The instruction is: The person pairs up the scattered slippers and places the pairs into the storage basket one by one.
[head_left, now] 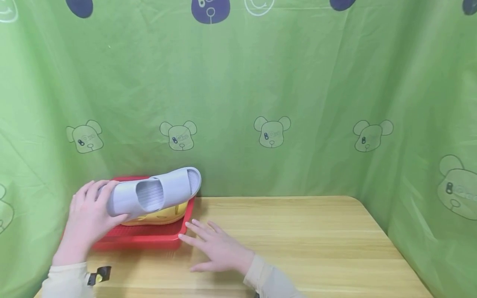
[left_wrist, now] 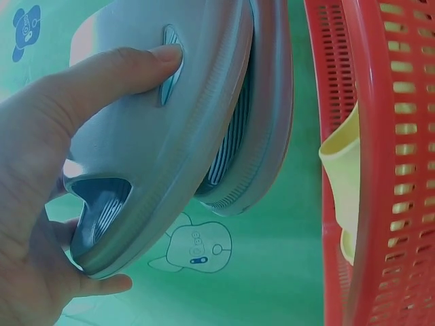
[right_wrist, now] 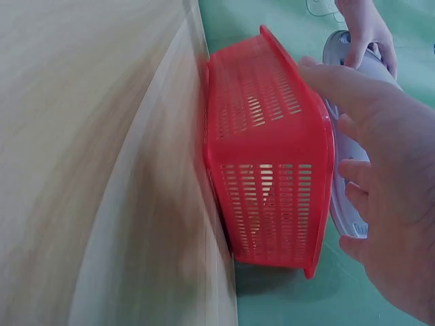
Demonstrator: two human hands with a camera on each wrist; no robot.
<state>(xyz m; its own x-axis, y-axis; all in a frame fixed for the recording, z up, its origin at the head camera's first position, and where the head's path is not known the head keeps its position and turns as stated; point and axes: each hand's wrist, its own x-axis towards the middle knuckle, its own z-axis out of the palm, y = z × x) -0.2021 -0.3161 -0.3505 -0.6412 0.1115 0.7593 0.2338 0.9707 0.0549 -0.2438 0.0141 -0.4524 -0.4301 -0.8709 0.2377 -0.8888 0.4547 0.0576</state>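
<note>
A pair of grey slippers (head_left: 177,188) is held above a red plastic basket (head_left: 149,243) at the left of the table. My left hand (head_left: 89,211) grips them at their left end; in the left wrist view its thumb (left_wrist: 153,64) presses on the upper of one slipper (left_wrist: 136,129), while the second slipper (left_wrist: 262,136) sits close beside it. Inside the basket lies yellow footwear (head_left: 164,215), partly hidden under the slippers. My right hand (head_left: 223,250) is spread beside the basket's right front corner, its fingertips close to the rim, holding nothing.
The wooden table (head_left: 298,240) stretches to the right of the basket. Green curtain (head_left: 238,91) with bear-face prints hangs behind it and along both sides. A small black object (head_left: 99,276) shows by the left sleeve.
</note>
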